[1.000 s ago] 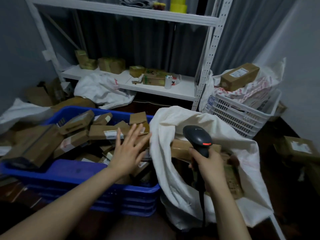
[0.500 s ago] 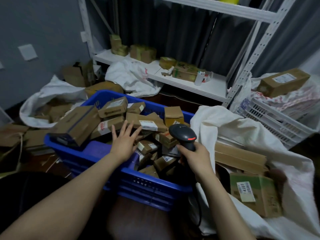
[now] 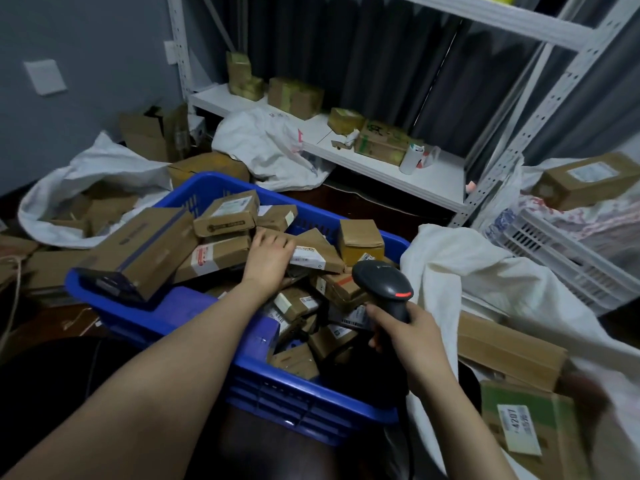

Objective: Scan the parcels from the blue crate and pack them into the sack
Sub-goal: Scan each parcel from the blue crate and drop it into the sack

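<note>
The parcels in the blue crate are heaped loosely. A long box at nine o'clock leans out over the rim. If we drag a piece out from under its neighbours, the heap may shift and tip that box to the floor.

Our left hand lies on a labelled parcel near the crate's middle. The fingertips are partly hidden, so we cannot tell whether they have closed round it, and a weak hold could drop it short of the sack at three o'clock. Our right hand is wrapped round the handle of the scanner, at five o'clock over the crate.

Half a second ago the left hand was at the near rim with its fingers spread. It has since reached towards twelve o'clock. A second ago the scanner hung over the sack's mouth.
</note>
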